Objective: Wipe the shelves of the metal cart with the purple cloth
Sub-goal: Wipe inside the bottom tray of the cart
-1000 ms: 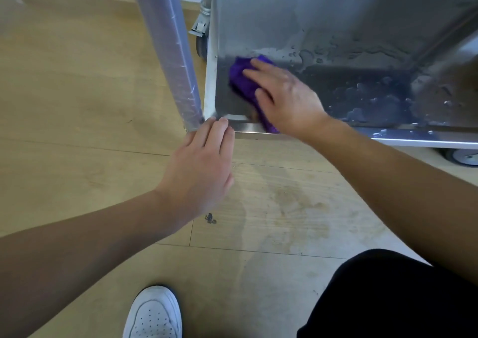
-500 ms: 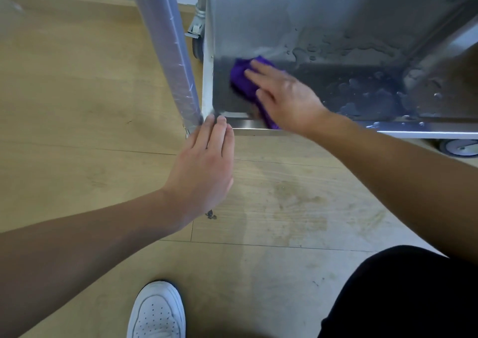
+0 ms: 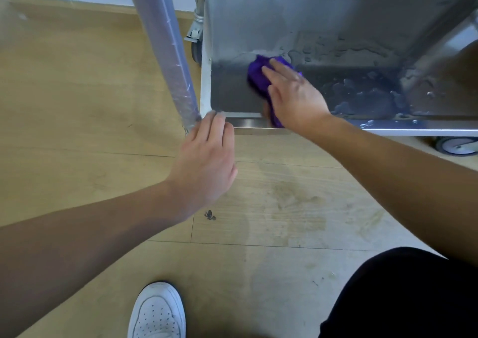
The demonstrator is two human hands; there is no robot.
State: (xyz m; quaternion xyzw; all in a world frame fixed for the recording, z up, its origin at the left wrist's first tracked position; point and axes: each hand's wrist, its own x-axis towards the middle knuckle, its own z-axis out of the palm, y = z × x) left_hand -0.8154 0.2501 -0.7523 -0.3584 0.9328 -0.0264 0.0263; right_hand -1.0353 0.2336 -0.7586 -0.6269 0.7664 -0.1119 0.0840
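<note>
Pressing the purple cloth [image 3: 256, 75] flat on the cart shelf [image 3: 336, 27], my right grip [image 3: 292, 97] lies open with straight fingers on top of it; the cloth bunches out at 11 o'clock of the palm and trails back under the wrist over the front lip [image 3: 388, 125], near the shelf's left wall. My left grip [image 3: 207, 161], fingers straight and holding nothing, rests its tips on the front-left corner beside the wrapped post [image 3: 165, 53]. I judge the next stroke should run toward 3 o'clock, where water beads [image 3: 362, 97] dot the open shelf, minding the lip at 6.
</note>
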